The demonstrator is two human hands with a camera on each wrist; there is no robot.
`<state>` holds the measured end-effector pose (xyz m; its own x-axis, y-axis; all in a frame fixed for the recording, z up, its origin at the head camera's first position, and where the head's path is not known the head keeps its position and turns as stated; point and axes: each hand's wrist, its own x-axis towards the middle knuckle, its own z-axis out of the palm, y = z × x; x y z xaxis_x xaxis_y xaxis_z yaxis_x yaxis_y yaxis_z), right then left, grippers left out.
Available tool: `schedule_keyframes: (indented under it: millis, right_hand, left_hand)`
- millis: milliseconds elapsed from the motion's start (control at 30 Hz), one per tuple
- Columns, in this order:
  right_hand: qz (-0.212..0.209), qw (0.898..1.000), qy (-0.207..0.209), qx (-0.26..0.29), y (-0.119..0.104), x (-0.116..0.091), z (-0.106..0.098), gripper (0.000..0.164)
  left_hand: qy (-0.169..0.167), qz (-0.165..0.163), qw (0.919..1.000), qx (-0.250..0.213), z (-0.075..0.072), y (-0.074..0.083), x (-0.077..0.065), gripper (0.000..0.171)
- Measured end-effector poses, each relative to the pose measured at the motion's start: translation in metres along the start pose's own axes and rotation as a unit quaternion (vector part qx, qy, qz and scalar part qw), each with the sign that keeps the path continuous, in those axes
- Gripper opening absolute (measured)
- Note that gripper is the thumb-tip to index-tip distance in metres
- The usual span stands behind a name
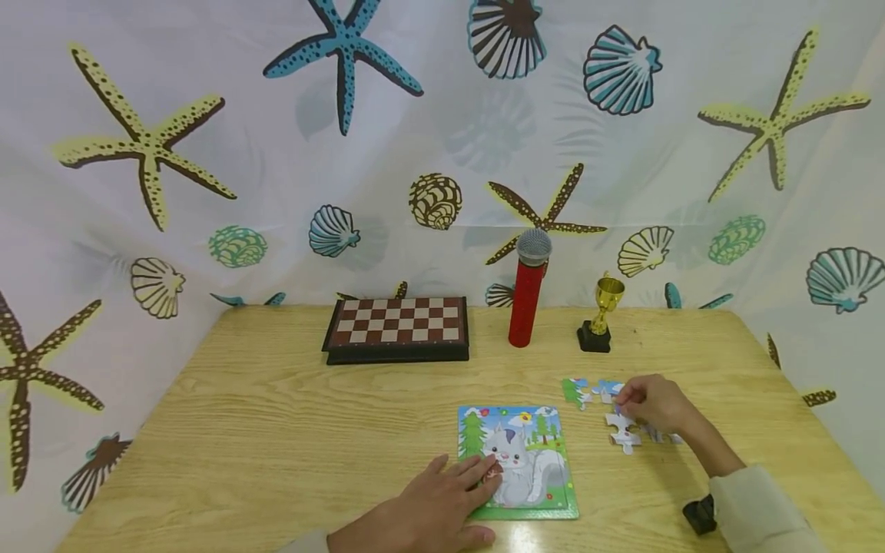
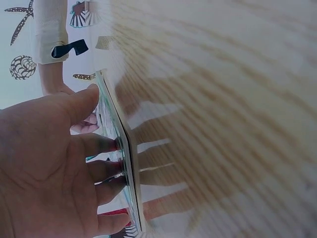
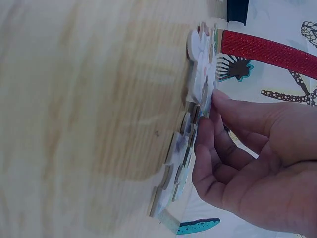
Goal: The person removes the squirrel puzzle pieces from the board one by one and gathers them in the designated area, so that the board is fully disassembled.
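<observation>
A squirrel picture puzzle (image 1: 528, 461) with a green border lies flat on the table in the head view. My left hand (image 1: 442, 503) rests its fingers on the puzzle's left side, over the picture; the left wrist view shows those fingers (image 2: 106, 171) extended to the board's edge. Right of the puzzle are several loose jigsaw pieces (image 1: 624, 436), some overlapping. Over them, my right hand (image 1: 657, 405) pinches a jigsaw piece (image 1: 619, 409) between thumb and index finger, and the fingers hide most of it. Seen from the right wrist, pieces (image 3: 173, 148) lie close under the curled fingers.
At the back of the wooden table (image 1: 276, 430) stand a folded chessboard box (image 1: 397, 326), a red microphone (image 1: 525, 303) and a small gold trophy cup (image 1: 604, 307) on a black base. A cloth (image 1: 415, 115) printed with starfish and shells hangs behind.
</observation>
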<state>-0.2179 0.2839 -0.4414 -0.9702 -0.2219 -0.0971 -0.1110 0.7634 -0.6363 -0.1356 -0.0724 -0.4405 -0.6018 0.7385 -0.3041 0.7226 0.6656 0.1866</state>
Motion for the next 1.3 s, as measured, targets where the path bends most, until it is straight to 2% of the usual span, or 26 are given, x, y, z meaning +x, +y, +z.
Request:
schedule_keyframes:
  millis: [233, 467, 833, 933, 1067, 1200, 1300]
  right_hand:
    - [-0.001, 1.0, 0.024, -0.013, 0.002, 0.002, 0.004, 0.005]
    - [-0.023, 0.999, 0.032, 0.002, -0.006, 0.007, 0.008, 0.008]
    - [-0.074, 0.997, 0.009, 0.03, -0.044, 0.016, 0.029, 0.005]
    - [-0.078, 0.996, -0.005, 0.04, -0.058, 0.019, 0.037, 0.004]
    - [-0.105, 0.993, -0.024, 0.047, -0.074, 0.021, 0.05, 0.006]
    - [-0.131, 0.988, -0.055, 0.064, -0.084, 0.023, 0.061, 0.01]
    - [-0.134, 0.984, -0.086, 0.083, -0.091, 0.024, 0.069, 0.012]
  left_hand:
    - [-0.004, -0.001, 1.0, -0.004, 0.004, -0.001, 0.0, 0.067]
    - [0.009, 0.01, 0.9999, -0.008, 0.007, -0.003, 0.001, 0.067]
    - [0.009, 0.022, 0.9997, -0.009, 0.005, -0.004, -0.002, 0.064]
    - [0.009, 0.024, 0.9996, -0.009, 0.005, -0.005, -0.002, 0.064]
    - [0.013, 0.029, 0.9995, -0.003, 0.006, -0.006, -0.004, 0.066]
    - [0.02, 0.036, 0.9992, 0.0, 0.005, -0.005, -0.009, 0.066]
    - [0.026, 0.041, 0.9988, 0.011, 0.005, -0.003, -0.012, 0.067]
